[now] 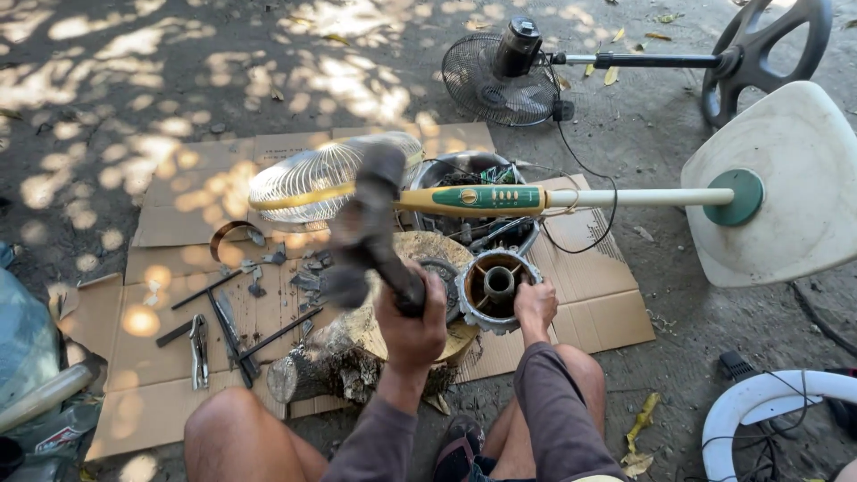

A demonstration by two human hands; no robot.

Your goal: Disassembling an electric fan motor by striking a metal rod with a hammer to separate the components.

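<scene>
From the head view we see our left hand [412,314] clenched round the handle of a dark, motion-blurred hammer [364,234], its long axis slanting up and left from the fist. Our right hand [536,306] grips the near rim of a round grey metal motor housing [496,287], which sits on a cut wooden log [357,361] near the flattened brown cardboard sheet's [170,357] front edge, just right of the hammer.
</scene>
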